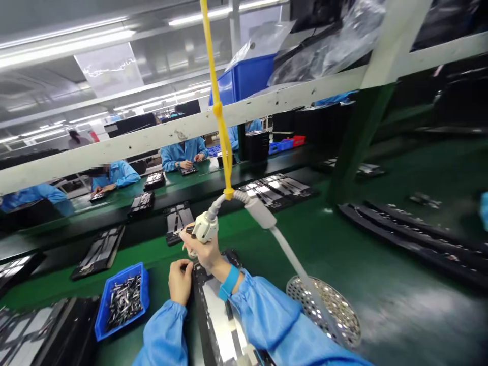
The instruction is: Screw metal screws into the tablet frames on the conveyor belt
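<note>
My right hand (206,254) is wrapped round the grip of a white electric screwdriver (204,227), which hangs from a yellow coiled cord (221,109) and trails a grey cable (282,239). Its tip points down at the far end of a black-framed panel (217,315) lying on the green bench in front of me. My left hand (180,280) rests with curled fingers on the panel's left edge, close beside the screwdriver tip. Whether it pinches a screw I cannot make out. Both arms wear blue sleeves.
A blue bin of screws (122,301) sits left of the panel. A round perforated metal dish (330,307) with screws lies to the right. More black panels (99,250) ride the dark conveyor beyond. People in blue coats (183,152) work across it. A white rail (267,104) crosses overhead.
</note>
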`<state>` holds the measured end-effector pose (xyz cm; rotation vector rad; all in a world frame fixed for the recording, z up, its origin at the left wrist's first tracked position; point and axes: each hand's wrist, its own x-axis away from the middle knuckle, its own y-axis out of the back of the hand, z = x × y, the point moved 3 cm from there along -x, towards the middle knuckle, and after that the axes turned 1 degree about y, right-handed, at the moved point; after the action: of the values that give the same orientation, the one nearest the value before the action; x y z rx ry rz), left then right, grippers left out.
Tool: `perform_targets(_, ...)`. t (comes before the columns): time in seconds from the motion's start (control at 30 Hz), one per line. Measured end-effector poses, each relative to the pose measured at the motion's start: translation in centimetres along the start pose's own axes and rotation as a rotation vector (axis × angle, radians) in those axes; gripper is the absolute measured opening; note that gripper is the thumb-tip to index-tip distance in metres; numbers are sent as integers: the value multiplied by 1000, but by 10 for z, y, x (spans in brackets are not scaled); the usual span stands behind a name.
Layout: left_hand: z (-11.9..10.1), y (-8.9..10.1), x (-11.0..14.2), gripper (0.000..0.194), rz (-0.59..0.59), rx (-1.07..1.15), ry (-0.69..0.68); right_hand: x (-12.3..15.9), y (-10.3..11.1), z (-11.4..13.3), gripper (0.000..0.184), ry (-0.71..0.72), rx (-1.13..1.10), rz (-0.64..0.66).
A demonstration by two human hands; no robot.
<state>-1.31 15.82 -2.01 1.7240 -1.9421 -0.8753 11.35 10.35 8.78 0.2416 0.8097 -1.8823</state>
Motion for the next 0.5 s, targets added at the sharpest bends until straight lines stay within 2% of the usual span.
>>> perform_targets(0.03, -1, 3, 11, 31, 10, -38, 4, 0, 2, 6, 34, 6, -15, -17)
perform_targets(0.1, 0, 10, 41, 41, 103, -213, 15, 0, 5, 15, 33, 21, -41, -49)
perform_targets(0.2, 3, 16, 94, 47, 321, -451, 35, -1, 7, 22, 35, 38, -85, -96)
perform_targets(0.23, 3, 16, 108, 45, 367, -424, 53, -3, 8, 24, 35, 43, -104, -111)
perform_targets(0.3, 0, 14, 127, 42, 392, -214, 100, -5, 10, 30, 33, 70, -151, -154)
perform_targets(0.4, -14, 2, 121, 37, 324, 174, 93, -7, 19, 51, 32, 151, -229, -219)
perform_targets(0.5, -38, -12, 74, 33, 265, 263, 35, -3, 36, 90, 32, 239, -275, -252)
